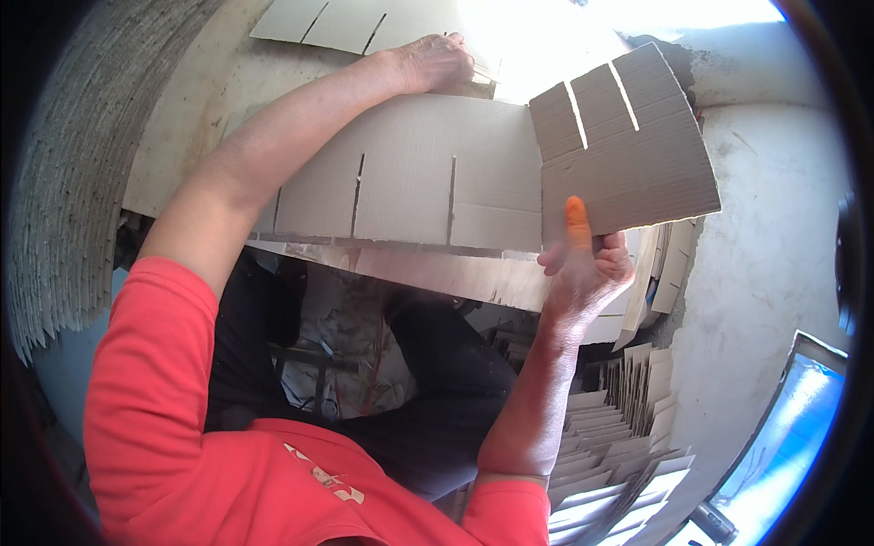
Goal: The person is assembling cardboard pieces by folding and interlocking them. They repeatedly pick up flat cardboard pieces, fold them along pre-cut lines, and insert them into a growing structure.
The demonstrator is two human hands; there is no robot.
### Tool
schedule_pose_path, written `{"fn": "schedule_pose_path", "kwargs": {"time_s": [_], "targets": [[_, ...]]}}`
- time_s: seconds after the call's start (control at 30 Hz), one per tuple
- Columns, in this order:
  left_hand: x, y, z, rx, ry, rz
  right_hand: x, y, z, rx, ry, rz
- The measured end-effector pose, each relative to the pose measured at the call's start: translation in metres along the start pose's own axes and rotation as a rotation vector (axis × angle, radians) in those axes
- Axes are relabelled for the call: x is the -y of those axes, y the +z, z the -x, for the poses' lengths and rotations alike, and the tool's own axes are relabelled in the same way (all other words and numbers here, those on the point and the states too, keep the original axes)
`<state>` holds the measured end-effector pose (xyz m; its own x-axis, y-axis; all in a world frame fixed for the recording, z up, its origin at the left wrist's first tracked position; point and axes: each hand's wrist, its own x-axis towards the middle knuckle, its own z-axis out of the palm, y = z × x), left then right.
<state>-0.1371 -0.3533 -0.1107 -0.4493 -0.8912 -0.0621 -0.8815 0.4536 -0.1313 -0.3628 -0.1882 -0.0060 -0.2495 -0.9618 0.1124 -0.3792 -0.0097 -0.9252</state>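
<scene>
A slotted grey cardboard sheet (401, 182) lies in front of me on the table, with its right part folded up into a raised flap (619, 173) that has two slits. My right hand (587, 273) is closed on the lower edge of this flap; an orange cover is on the digit laid against its face. My left hand (432, 64) reaches past the sheet's far edge with its fingers curled. What it grips there, if anything, is hidden. Beside it, at the back, lies another slotted cardboard piece (337, 25).
A tall stack of cardboard sheets (91, 136) rises at the left. The wooden table (191, 127) ends just above my legs. At the lower right, many slotted cardboard pieces (592, 446) stand in rows near the wall (765, 227). Bright light washes out the far side.
</scene>
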Motion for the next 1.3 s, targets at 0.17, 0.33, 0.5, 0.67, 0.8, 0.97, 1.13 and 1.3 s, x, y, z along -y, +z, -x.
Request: {"fn": "schedule_pose_path", "kwargs": {"time_s": [0.17, 0.33, 0.5, 0.67, 0.8, 0.97, 1.13, 1.3], "targets": [[0.007, -0.018, 0.016, -0.331, 0.055, -0.053, 0.005, 0.004, 0.005, 0.003, 0.024, -0.007], [0.004, -0.033, 0.022, -0.603, 0.128, 0.152, 0.007, 0.006, 0.009, 0.06, -0.011, -0.029], [-0.007, -0.059, 0.035, -0.64, 0.225, -0.083, 0.009, 0.005, 0.008, 0.054, 0.023, 0.056], [-0.009, -0.069, 0.041, -0.827, 0.331, -0.124, 0.008, 0.007, 0.008, 0.052, -0.042, 0.036], [-0.022, -0.073, 0.049, -0.836, 0.454, -0.101, 0.014, 0.007, 0.008, 0.064, 0.031, 0.079], [-0.04, -0.082, 0.063, -0.784, 0.512, -0.175, 0.014, 0.002, 0.009, 0.044, -0.057, 0.085], [-0.054, -0.088, 0.08, -0.798, 0.535, -0.217, 0.029, -0.006, 0.016, -0.203, -0.361, 0.193], [-0.092, -0.093, 0.111, -0.843, 0.625, -0.154, 0.029, -0.007, 0.019, -0.211, -0.298, 0.082]]}}
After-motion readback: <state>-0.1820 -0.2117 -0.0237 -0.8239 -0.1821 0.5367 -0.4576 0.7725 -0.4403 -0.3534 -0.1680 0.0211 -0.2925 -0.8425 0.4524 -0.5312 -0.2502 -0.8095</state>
